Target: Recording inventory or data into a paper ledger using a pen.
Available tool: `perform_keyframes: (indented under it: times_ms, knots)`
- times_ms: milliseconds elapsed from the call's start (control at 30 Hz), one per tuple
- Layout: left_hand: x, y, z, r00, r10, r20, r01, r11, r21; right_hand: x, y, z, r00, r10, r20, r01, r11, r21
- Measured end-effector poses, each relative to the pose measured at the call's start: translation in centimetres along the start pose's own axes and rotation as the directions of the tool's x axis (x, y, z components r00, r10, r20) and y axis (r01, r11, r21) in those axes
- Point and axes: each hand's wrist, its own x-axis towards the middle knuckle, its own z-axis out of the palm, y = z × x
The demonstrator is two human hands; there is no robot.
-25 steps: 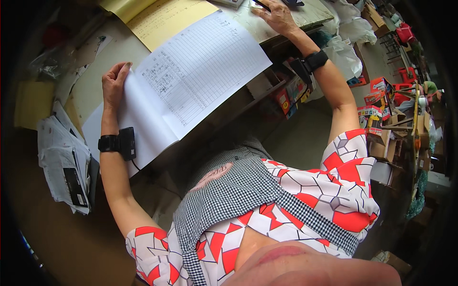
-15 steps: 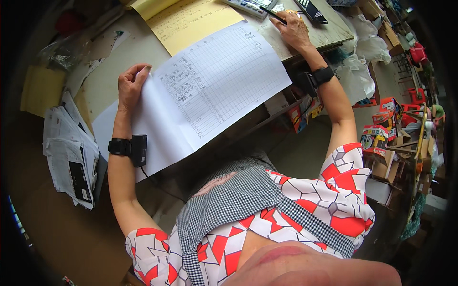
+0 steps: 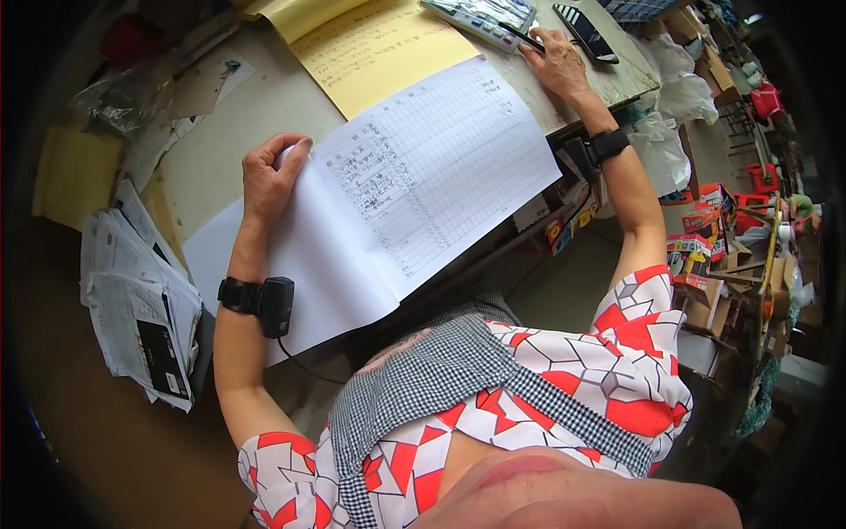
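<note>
A large white ledger sheet (image 3: 441, 185) with a printed grid and handwritten rows lies across the near edge of the table. At its upper left, my left hand (image 3: 271, 181) is closed on the edge of a turned-up white page, with the thumb on top. Between the fingers of my right hand (image 3: 560, 69) is a dark pen (image 3: 522, 37), its tip over a calculator (image 3: 480, 19). Beyond the ledger sheet a yellow notepad (image 3: 379, 53) with handwriting lies open, partly under the sheet's far edge. A dark phone (image 3: 584, 33) rests right of my right hand.
A thick stack of papers (image 3: 132, 309) leans at the table's left side, near a yellow folder (image 3: 75, 172) and a clear plastic bag (image 3: 123, 101). White plastic bags (image 3: 679, 88) and red boxes (image 3: 692, 251) crowd the right side. A dark cable (image 3: 304, 366) hangs from my left wrist strap.
The whole view has shifted a little, so the table and its papers appear further right and lower. Both hands keep their grips, and the pen stays by the calculator.
</note>
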Motion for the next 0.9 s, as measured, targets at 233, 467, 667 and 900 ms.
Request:
perform_keyframes:
  times_ms: [233, 467, 667, 900]
  knots:
    - [0.1, 0.8, 1.7, 0.999, 0.037, -0.015, -0.037, 0.999, 0.004, -0.2, 4.0, 0.3, 0.999, -0.032, -0.01, 0.033, 0.996, 0.078]
    - [0.1, 0.9, 2.1, 0.999, 0.049, -0.015, -0.049, 0.998, 0.038, 0.6, 2.8, -0.7, 0.985, 0.036, 0.17, -0.032, 0.999, -0.025]
    - [-0.3, 0.4, 1.7, 0.999, 0.04, -0.031, -0.038, 0.997, 0.062, -1.3, -1.1, -4.9, 0.924, -0.023, 0.382, -0.033, 0.99, 0.14]
    - [-0.3, -1.1, 0.5, 0.999, 0.038, -0.032, -0.036, 0.998, 0.041, -0.6, 1.3, -3.4, 0.818, -0.267, 0.509, 0.113, 0.943, 0.314]
